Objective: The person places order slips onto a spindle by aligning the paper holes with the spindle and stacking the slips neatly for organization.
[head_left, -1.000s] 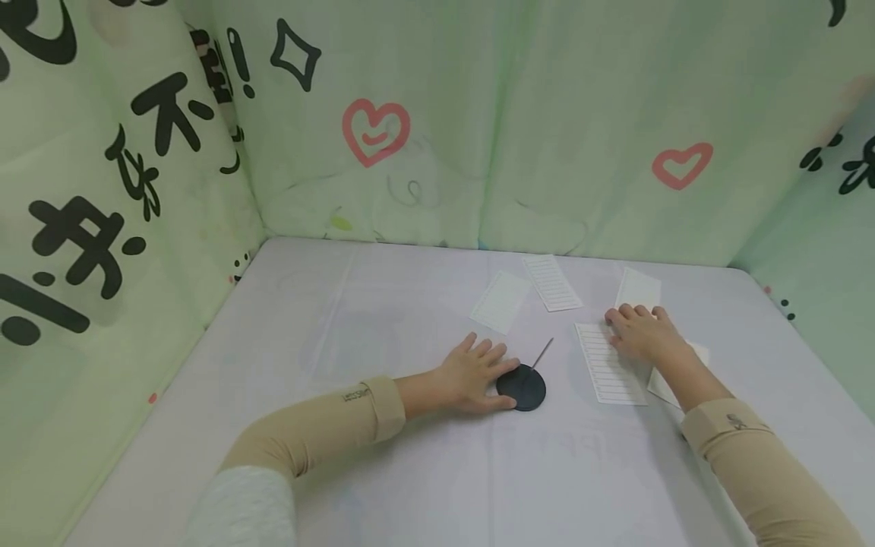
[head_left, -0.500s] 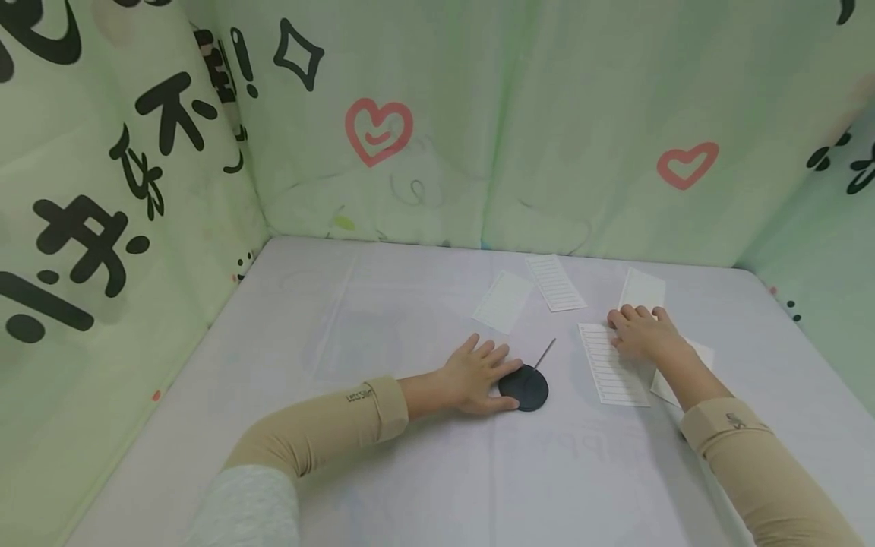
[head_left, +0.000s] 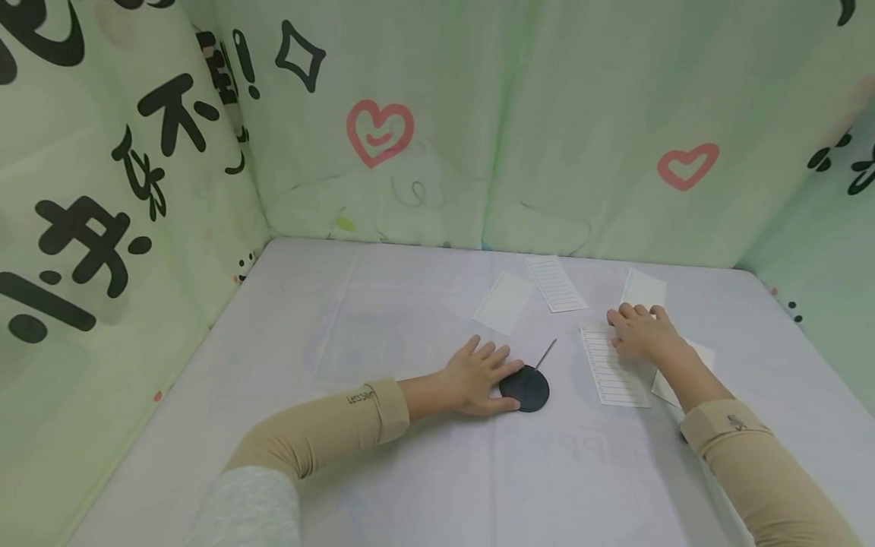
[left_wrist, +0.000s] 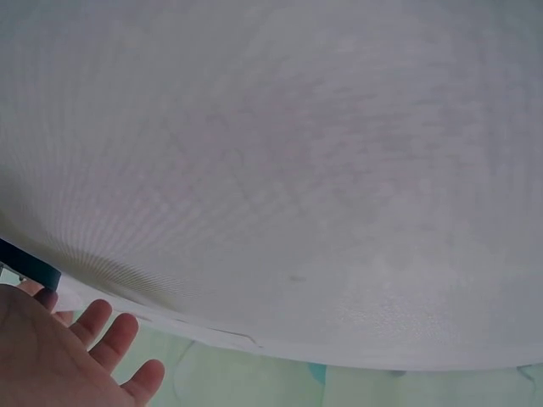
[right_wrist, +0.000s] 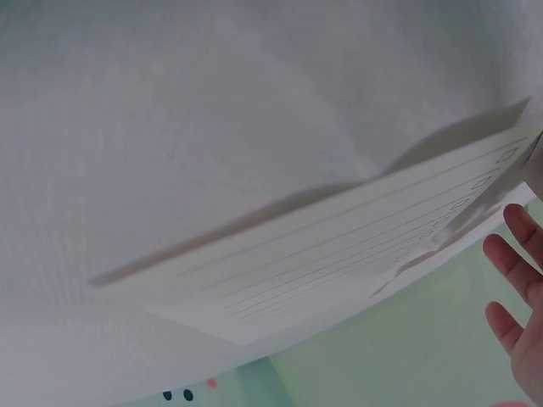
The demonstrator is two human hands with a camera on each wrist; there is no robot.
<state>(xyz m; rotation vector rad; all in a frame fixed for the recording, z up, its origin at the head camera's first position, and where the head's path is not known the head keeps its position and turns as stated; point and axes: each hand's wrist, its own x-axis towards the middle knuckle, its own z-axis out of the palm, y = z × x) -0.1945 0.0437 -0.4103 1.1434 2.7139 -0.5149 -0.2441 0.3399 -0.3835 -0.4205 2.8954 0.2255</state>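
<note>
Head view shows a pale table (head_left: 383, 471) walled by a green printed curtain (head_left: 547, 114). The left hand (head_left: 475, 376) lies flat with fingers spread, its fingertips and thumb touching the rim of a black disc (head_left: 525, 388) near the table's middle, from which a thin spike (head_left: 544, 354) rises. The right hand (head_left: 639, 334) rests flat with straight fingers on a lined slip (head_left: 608, 372), just right of the disc. Further slips (head_left: 504, 301) lie behind.
</note>
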